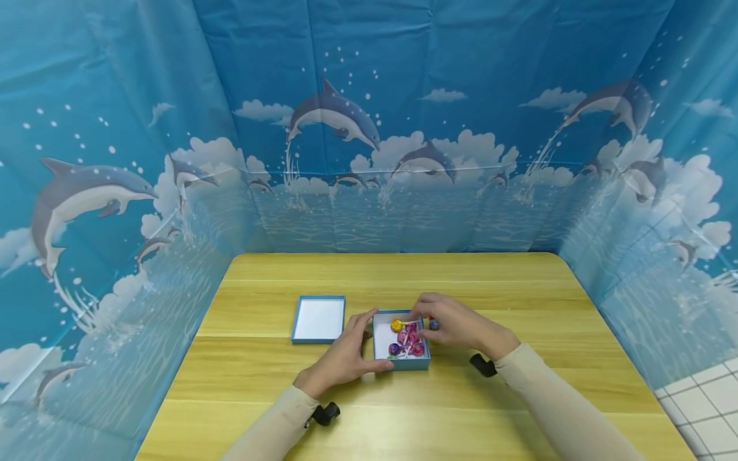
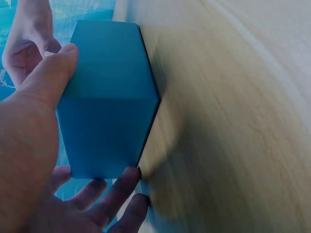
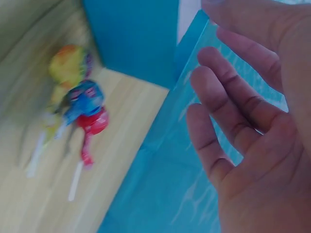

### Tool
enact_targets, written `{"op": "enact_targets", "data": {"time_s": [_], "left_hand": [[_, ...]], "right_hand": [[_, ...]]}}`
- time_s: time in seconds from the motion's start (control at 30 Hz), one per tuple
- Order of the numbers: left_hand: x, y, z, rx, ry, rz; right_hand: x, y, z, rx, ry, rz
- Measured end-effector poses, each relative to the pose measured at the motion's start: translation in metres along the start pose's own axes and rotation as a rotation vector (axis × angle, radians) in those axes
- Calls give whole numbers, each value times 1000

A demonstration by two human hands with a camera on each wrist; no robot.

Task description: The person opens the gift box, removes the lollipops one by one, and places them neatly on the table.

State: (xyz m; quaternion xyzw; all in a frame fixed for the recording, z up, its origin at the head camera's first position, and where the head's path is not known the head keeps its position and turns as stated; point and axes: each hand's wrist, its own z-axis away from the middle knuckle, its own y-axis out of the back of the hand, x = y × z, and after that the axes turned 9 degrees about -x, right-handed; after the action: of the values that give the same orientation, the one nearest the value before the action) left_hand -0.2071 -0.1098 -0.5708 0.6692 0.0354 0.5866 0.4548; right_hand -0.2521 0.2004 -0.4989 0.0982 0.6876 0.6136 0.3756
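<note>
Gripping the box (image 1: 410,364) between thumb and fingers, the left hand (image 1: 344,355) is steadying it on the surface (image 1: 450,410); the right hand (image 1: 455,323) is hovering over the lollipops (image 1: 402,337) inside, its fingers relaxed. For careful work, the left should be holding firmly, the right moving gently. The right wrist view is showing three loose lollipops (image 3: 87,100) beside the box, which the head view is mostly hiding.

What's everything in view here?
Open box: 1, blue, on the table
Lollipops: several, pink, purple, yellow, inside
Loose lollipops: 3, yellow, blue, red, beside box
Box lid: 1, blue-white, left of box
Table: 1, yellow wood, beneath
Dolphin-print backdrop: 1, blue, around table
Floor tiles: several, white, lower right
Wrist cameras: 2, black, on wrists
Sleeves: 2, beige, forearms
Left grip: 1, bare, holding box's left side
Right grip: 1, bare, at box's right edge
</note>
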Motion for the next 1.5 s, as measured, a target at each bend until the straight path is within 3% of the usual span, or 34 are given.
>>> {"op": "enact_targets", "data": {"time_s": [0.33,0.9,1.5], "left_hand": [[2,6,2,-12,6,-27],[0,4,1,-13,-8,-3],[-1,4,1,-15,-23,15]], "right_hand": [[-20,11,-35,-164,99,76],[-24,-9,-69,-400,72,16],[-24,-20,-74,-418,33,4]]}}
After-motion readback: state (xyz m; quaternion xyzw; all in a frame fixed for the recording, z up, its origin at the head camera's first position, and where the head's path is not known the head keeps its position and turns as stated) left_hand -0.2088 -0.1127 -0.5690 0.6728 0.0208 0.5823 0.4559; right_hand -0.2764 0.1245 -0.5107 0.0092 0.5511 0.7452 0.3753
